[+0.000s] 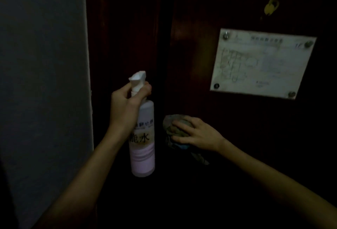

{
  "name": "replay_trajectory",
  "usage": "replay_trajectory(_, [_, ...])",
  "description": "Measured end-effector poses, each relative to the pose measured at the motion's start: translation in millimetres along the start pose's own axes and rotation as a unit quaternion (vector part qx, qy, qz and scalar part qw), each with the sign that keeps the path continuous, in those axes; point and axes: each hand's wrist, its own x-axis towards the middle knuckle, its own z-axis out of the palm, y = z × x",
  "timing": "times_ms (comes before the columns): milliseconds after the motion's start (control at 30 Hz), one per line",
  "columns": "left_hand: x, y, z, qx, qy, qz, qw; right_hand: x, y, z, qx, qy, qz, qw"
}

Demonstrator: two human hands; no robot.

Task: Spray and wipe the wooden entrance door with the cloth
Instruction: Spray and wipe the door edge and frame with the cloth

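The dark wooden entrance door (209, 10) fills most of the dim view. My left hand (125, 104) grips the neck of a white spray bottle (143, 148) with a pinkish label, held upright near the door's left edge, nozzle up. My right hand (197, 134) presses a crumpled grey-green cloth (171, 126) flat against the door, fingers spread over it. Part of the cloth hangs below the hand.
A white floor-plan sign (262, 63) is fixed to the door with screws at upper right. A small yellowish fitting (270, 7) sits above it. A grey wall (42, 83) borders the door frame on the left.
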Motion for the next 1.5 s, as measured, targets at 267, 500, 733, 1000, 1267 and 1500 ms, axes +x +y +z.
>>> replay_trajectory(267, [43.9, 41.1, 20.6, -0.018, -0.001, -0.006, 1.0, 93.0, 117.7, -63.7, -0.039, 0.094, 0.135, 0.986])
replay_trajectory(500, [114.1, 113.6, 46.6, -0.044, 0.007, -0.001, 0.999, 123.7, 198.5, -107.4, -0.066, 0.1, 0.116, 0.986])
replay_trajectory(733, [181.5, 183.6, 72.1, -0.041, -0.023, 0.036, 0.998, 169.5, 322.2, -184.8, -0.099, 0.167, 0.165, 0.967])
replay_trajectory(1000, [234.4, 257.2, 105.8, -0.013, -0.024, 0.07, 0.997, 235.7, 438.4, -272.6, -0.111, 0.167, 0.286, 0.937])
replay_trajectory(1267, [217.5, 276.6, 107.8, -0.004, -0.019, 0.067, 0.998, 233.2, 447.7, -291.2, -0.124, 0.111, 0.309, 0.936])
replay_trajectory(1500, [207.5, 261.1, 117.3, -0.004, -0.011, 0.045, 0.999, 198.9, 423.1, -285.2, -0.102, 0.08, 0.305, 0.944])
